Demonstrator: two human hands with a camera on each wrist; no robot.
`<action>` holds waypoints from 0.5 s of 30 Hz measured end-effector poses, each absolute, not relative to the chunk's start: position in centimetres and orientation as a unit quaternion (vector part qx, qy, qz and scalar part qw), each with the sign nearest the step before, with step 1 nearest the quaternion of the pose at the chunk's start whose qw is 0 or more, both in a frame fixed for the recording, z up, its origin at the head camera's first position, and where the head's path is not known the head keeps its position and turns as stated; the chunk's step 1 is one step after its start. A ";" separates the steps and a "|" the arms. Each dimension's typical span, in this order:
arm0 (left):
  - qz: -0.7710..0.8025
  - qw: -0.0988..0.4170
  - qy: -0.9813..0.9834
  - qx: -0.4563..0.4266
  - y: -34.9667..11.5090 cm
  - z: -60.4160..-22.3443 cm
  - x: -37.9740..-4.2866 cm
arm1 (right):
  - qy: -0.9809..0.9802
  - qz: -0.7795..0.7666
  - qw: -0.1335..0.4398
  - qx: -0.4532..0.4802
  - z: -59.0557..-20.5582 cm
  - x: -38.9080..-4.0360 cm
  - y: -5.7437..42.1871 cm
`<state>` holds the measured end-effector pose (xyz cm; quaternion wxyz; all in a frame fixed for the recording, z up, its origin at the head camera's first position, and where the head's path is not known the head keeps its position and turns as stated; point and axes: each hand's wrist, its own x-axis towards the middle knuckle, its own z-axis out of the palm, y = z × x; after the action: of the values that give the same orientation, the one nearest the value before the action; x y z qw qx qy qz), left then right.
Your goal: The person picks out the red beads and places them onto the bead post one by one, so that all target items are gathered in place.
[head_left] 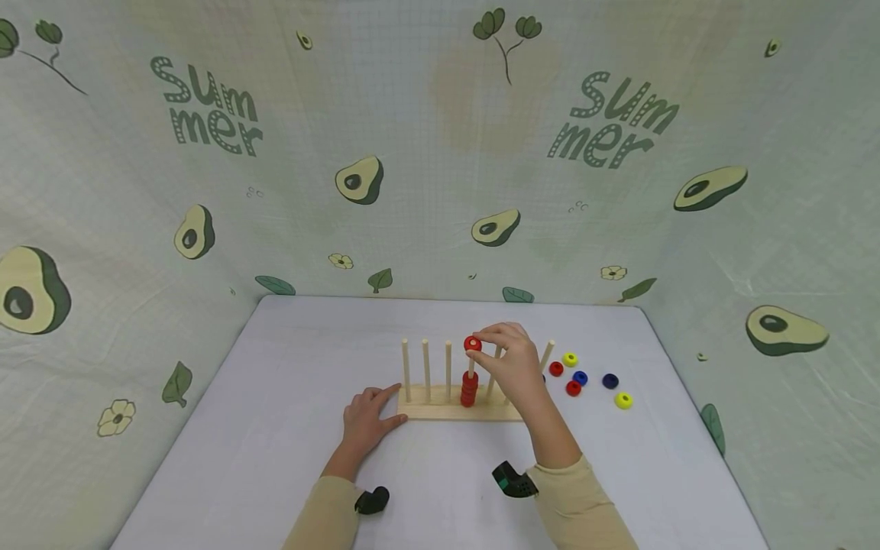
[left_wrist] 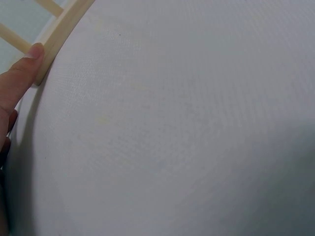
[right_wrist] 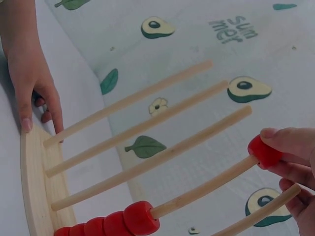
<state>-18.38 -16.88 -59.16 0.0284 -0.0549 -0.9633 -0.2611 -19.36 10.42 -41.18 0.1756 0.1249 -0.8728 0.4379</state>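
A wooden peg rack (head_left: 440, 412) stands on the table with a row of upright pegs. Several red beads (head_left: 469, 391) are stacked low on one middle peg. My right hand (head_left: 517, 365) pinches another red bead (right_wrist: 264, 153) between thumb and fingers at the top of that same peg; in the right wrist view the peg's tip goes into it. At the rack's left end, my left hand (head_left: 366, 418) holds the base between thumb and index finger. Its thumb (left_wrist: 32, 53) lies on the base's corner in the left wrist view. The right hand and forearm partly hide the rack's right pegs.
Loose beads lie right of the rack: a yellow bead (head_left: 570, 358), a red bead (head_left: 574, 389), a blue bead (head_left: 580, 378), a dark blue bead (head_left: 610, 381) and others. A patterned cloth (head_left: 426, 153) hangs behind the white table (head_left: 289, 367).
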 end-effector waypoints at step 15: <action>-0.251 0.028 -0.966 -0.050 -16.8 -59.2 -18.4 | -0.878 0.433 0.168 0.118 -41.3 -19.3 10.4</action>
<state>-18.43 -16.78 -59.19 0.0278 -0.0499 -0.9663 -0.2510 -19.32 10.41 -41.25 0.1682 0.1181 -0.8777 0.4329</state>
